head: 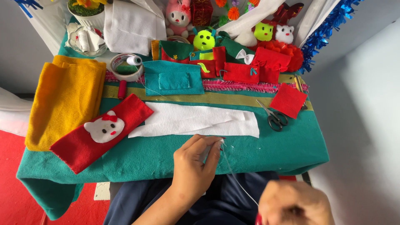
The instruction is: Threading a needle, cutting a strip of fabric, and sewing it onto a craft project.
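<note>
My left hand (pixel 196 164) is raised over the near edge of the teal felt cloth (pixel 166 156), its fingertips pinched on a small white felt piece (pixel 205 153) and the end of a white thread (pixel 233 175). The thread runs down and right to my right hand (pixel 293 204), which is closed, blurred and low at the frame's bottom edge, with something small and red at its lower left. A long white felt strip (pixel 196 121) lies just beyond my left hand. A red felt strip with a white cat face (pixel 102 129) lies to the left.
Scissors (pixel 275 116) and a red felt square (pixel 288 101) lie at right. Folded yellow felt (pixel 64 100), a teal pocket piece (pixel 173 78), thread spools (pixel 133 60), red and green felt pieces and plush toys (pixel 204 39) crowd the back. Dark trousers (pixel 137 200) show below.
</note>
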